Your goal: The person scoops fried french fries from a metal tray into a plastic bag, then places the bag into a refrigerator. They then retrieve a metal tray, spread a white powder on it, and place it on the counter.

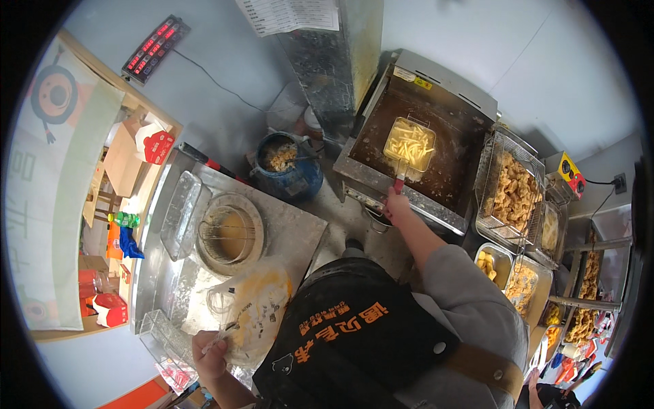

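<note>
At the lower left, my left hand (pixel 210 354) is closed on the gathered neck of a printed clear plastic bag (pixel 255 312) with pale yellow pieces inside. My right hand (pixel 397 206) grips the red handle (pixel 400 184) of a wire fry basket. French fries (pixel 410 144) fill this basket, which is at the deep fryer (pixel 449 168), over its dark oil. Whether the bottom of the basket sits in the oil cannot be told. The bag hangs over the floured worktop, beside my black apron.
Left, the metal worktop (pixel 291 225) holds a round pot (pixel 258 214) with a wire strainer and a clear tray (pixel 184 214). A blue bucket (pixel 294 179) stands on the floor. Fried pieces fill a wire basket (pixel 511 194) right of the fryer. Another person's hand (pixel 534 383) shows at lower right.
</note>
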The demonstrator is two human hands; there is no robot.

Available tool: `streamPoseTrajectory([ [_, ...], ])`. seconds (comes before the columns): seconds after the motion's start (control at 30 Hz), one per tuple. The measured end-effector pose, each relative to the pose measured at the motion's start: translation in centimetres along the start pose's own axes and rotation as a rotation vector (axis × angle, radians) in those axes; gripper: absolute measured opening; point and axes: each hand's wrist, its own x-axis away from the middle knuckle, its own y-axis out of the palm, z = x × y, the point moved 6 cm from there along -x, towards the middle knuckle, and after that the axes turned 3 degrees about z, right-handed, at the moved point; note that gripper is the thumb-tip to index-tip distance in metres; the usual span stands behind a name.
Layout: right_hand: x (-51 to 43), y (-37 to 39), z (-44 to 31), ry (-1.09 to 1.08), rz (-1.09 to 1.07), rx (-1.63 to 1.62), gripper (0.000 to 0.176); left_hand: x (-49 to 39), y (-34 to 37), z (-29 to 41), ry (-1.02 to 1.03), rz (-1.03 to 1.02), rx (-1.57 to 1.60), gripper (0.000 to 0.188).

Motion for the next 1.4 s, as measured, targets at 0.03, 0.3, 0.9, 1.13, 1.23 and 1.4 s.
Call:
streamPoseTrajectory([
  [0.03,-0.1,-0.5,0.1,0.028,0.029,0.012,0.036,0.1,0.0,0.2,0.012,0.023,-0.003,0.017],
  [0.3,0.6,0.3,-1.0,0.09,-0.088,-0.079,0.04,0.5,1.0,1.2,-0.013,-0.018,-0.013,0.02],
  [0.9,-1.0,-1.6,1.3,0.041,0.023,-0.027,0.054,2.3,-0.4,-0.7,0.025,0.12,-0.058,0.02],
  [1.13,-0.5,-0.5,1.2,0.106,0.029,-0.137,0.051,2.0,1.6,0.8,-0.158,-0.072,0.054,0.019],
  [1.23,-0.9,-0.7,1.0,0.105,0.029,-0.097,0.052,2.3,1.1,1.3,-0.11,0.055,0.027,0.021],
  [1.4,-0.9,-2.7,1.6,0.049,0.112,-0.12,0.053,3.5,0.2,0.0,-0.115,0.021,0.078,0.02],
])
